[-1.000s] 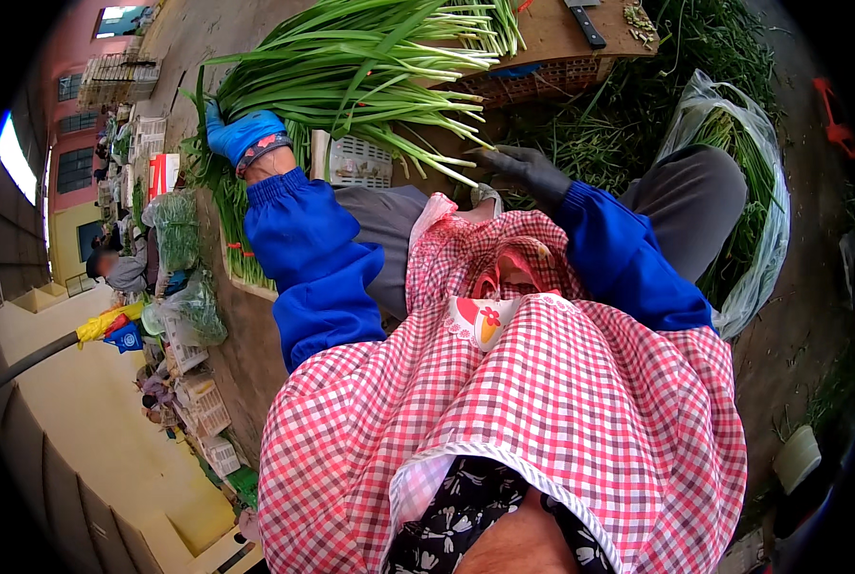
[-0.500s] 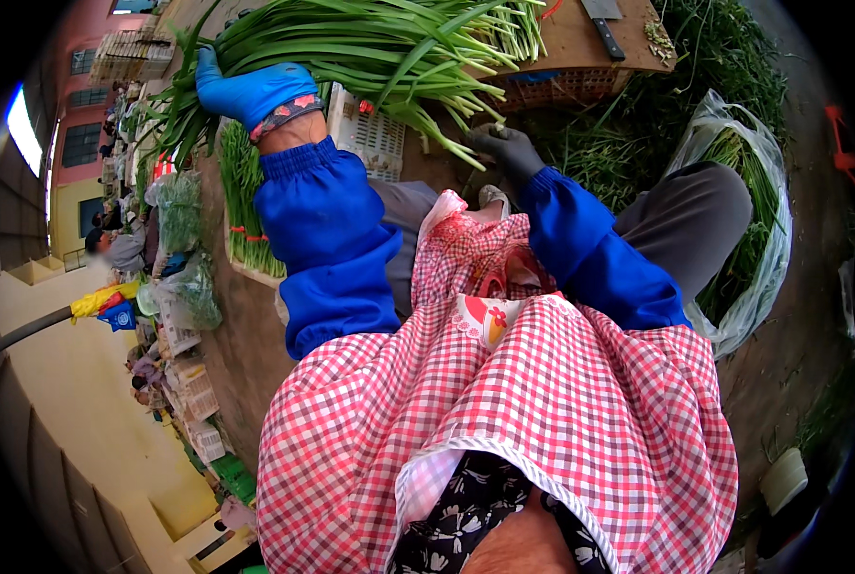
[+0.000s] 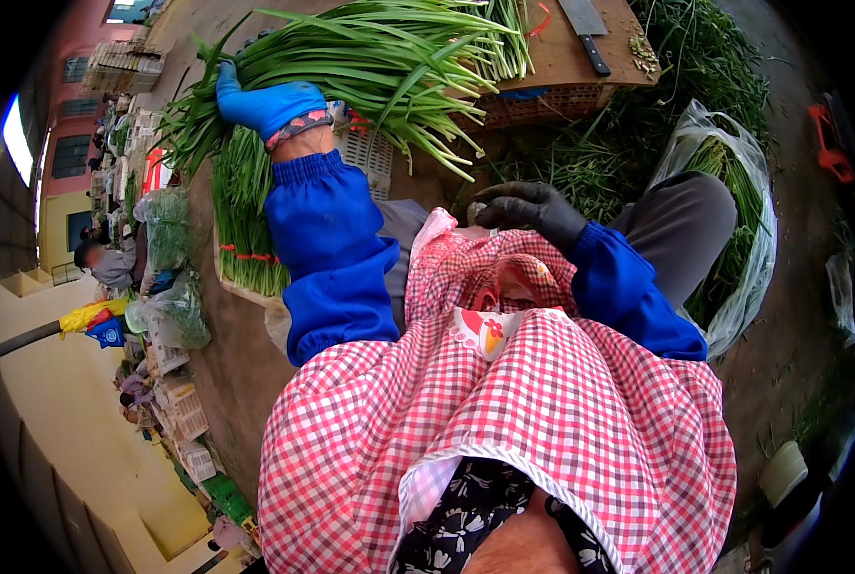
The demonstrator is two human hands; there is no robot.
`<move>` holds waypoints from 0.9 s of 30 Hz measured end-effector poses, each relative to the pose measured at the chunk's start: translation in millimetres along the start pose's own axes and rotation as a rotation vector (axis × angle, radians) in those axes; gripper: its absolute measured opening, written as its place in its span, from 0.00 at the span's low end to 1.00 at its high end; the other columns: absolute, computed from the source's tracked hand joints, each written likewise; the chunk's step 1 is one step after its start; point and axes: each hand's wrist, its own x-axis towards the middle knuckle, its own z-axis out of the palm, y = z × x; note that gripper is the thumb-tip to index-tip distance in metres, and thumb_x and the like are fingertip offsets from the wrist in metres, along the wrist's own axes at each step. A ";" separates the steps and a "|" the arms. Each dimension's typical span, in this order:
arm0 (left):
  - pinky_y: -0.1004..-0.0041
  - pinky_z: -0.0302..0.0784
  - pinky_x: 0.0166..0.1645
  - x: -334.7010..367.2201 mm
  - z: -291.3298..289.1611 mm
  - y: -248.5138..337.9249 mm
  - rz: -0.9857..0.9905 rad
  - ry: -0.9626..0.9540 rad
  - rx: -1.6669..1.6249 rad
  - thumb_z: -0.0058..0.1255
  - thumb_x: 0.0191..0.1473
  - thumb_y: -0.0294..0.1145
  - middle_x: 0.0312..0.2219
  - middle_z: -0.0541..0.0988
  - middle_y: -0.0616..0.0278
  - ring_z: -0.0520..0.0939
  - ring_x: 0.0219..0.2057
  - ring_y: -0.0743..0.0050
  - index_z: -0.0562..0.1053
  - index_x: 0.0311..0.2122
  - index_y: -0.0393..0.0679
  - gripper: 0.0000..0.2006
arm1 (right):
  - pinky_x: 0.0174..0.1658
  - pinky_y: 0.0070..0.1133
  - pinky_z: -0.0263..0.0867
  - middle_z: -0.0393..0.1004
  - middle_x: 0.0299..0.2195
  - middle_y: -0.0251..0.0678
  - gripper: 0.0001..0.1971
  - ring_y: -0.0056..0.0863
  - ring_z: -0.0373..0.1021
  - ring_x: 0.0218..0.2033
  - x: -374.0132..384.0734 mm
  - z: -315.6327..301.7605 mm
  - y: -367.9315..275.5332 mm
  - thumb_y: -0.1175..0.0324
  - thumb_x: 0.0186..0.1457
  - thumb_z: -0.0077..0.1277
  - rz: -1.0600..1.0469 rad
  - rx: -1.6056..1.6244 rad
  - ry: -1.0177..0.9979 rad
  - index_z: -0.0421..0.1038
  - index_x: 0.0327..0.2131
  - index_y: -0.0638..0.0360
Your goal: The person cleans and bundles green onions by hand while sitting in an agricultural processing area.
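My left hand (image 3: 266, 103), in a blue glove, is closed round the leafy end of a large bunch of Chinese chives (image 3: 351, 62). Their long flat leaves spread to the left, and the pale cut ends point right and down. My right hand (image 3: 532, 209), in a dark grey glove, is above my lap, apart from the stem ends. Its fingers reach leftward, loosely bent, and nothing shows clearly between them. A pale shoe partly shows behind the fingertips.
A cleaver (image 3: 588, 36) lies on a wooden board (image 3: 552, 62) over a crate. Loose greens (image 3: 705, 67) are heaped at right, beside a clear plastic bag (image 3: 762, 220) of greens. Tied chive bundles (image 3: 250, 230) stand at left, near a white crate (image 3: 365, 158). A red object (image 3: 829, 143) is far right.
My right hand has drawn back from the stem ends, down towards my lap, and its fingers have loosened. The left hand still grips the chives, shifted slightly right in view.
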 end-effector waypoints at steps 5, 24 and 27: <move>0.61 0.71 0.38 -4.1 -0.7 -9.1 -0.048 0.005 0.022 0.42 0.44 0.40 0.28 0.74 0.55 0.75 0.30 0.57 0.70 0.29 0.40 0.14 | 0.41 0.20 0.64 0.68 0.42 0.36 0.25 0.22 0.67 0.39 50.5 4.3 56.1 0.78 0.46 0.49 -0.122 -0.062 0.260 0.56 0.50 0.62; 0.58 0.67 0.47 -45.6 35.6 -33.8 -0.249 -0.553 -0.056 0.42 0.47 0.36 0.28 0.75 0.53 0.75 0.32 0.60 0.70 0.30 0.39 0.11 | 0.46 0.38 0.61 0.53 0.53 0.48 0.46 0.44 0.55 0.52 5.9 30.5 -32.6 0.31 0.39 0.38 -0.052 0.654 -0.376 0.41 0.57 0.48; 0.69 0.66 0.48 -95.1 24.6 -45.3 -0.319 -0.831 0.256 0.44 0.49 0.32 0.34 0.73 0.59 0.73 0.38 0.67 0.66 0.42 0.37 0.14 | 0.45 0.44 0.59 0.47 0.55 0.51 0.49 0.45 0.50 0.55 10.6 29.3 -43.4 0.28 0.36 0.34 -0.162 0.909 -0.404 0.40 0.57 0.51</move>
